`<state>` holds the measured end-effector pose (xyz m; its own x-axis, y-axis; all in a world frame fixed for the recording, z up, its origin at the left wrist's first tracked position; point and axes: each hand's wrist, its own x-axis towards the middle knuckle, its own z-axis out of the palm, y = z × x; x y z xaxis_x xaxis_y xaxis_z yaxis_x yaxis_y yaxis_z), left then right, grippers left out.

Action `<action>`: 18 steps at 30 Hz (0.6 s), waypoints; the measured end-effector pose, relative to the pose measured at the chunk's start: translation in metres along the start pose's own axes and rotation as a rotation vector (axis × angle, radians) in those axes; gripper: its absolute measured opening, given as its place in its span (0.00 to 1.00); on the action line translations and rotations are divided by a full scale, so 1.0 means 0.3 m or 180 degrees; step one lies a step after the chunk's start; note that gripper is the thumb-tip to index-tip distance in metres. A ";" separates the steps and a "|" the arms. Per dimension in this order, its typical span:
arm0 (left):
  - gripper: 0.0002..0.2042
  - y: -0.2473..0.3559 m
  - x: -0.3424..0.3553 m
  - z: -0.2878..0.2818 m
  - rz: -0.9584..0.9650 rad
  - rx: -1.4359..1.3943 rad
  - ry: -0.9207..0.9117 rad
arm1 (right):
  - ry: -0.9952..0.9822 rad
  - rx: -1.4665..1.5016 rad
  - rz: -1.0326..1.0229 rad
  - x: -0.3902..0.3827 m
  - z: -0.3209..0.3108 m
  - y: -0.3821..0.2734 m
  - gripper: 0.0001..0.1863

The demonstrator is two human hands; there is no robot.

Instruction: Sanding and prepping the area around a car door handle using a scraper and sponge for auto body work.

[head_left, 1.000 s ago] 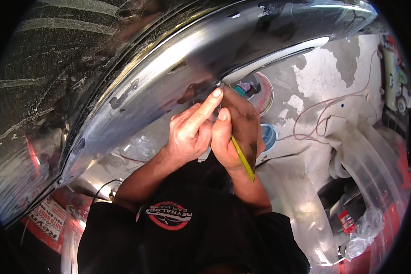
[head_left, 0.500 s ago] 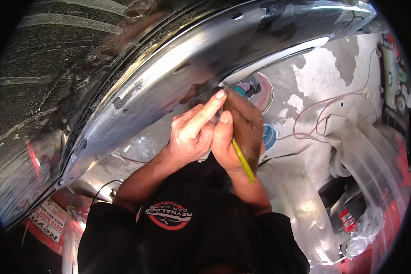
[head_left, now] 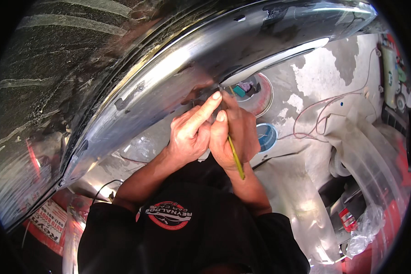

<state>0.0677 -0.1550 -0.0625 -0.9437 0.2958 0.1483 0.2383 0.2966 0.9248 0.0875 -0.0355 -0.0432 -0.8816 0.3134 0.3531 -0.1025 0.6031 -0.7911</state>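
Note:
A curved grey car body panel (head_left: 169, 75) with bare-metal shine and dark patches arches across the upper view. At its lower edge, my left hand (head_left: 191, 134) has the index finger stretched up to the rim, while the other fingers are curled; anything beneath them is hidden. Close beside it, my right hand (head_left: 235, 137) is closed, thumb up, around a thin yellow stick (head_left: 236, 160) whose lower end sticks out toward my wrist. The stick's upper end is hidden by the hand, which is partly smeared by motion.
Below the panel stand a round bucket (head_left: 266, 102) with a teal item inside and a blue tub (head_left: 267, 137). A reddish hose (head_left: 306, 134) loops over the floor. Plastic sheeting (head_left: 301, 205) and a red lamp (head_left: 348, 219) lie at right; a red-and-white sign (head_left: 52, 221) is at lower left.
My right hand has shifted slightly, and the yellow stick has moved left and stands a little steeper. The brown blur over that hand has shrunk. My left hand has barely moved.

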 end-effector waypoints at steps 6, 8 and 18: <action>0.28 0.028 0.047 0.011 0.0173 -0.0105 0.0015 | -0.0428 0.0334 0.0346 0.091 -0.029 -0.022 0.15; 0.28 0.029 0.053 0.011 0.0170 -0.0108 0.0032 | -0.0447 0.0254 0.0311 0.090 -0.028 -0.018 0.16; 0.25 0.030 0.048 -0.002 0.0127 -0.0184 -0.0050 | 0.0183 -0.0364 -0.0205 0.044 -0.010 -0.056 0.25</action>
<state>0.0561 -0.1487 -0.0519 -0.9298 0.3208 0.1805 0.2617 0.2315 0.9370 0.0790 -0.0392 -0.0235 -0.8466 0.3108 0.4320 -0.1020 0.7019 -0.7049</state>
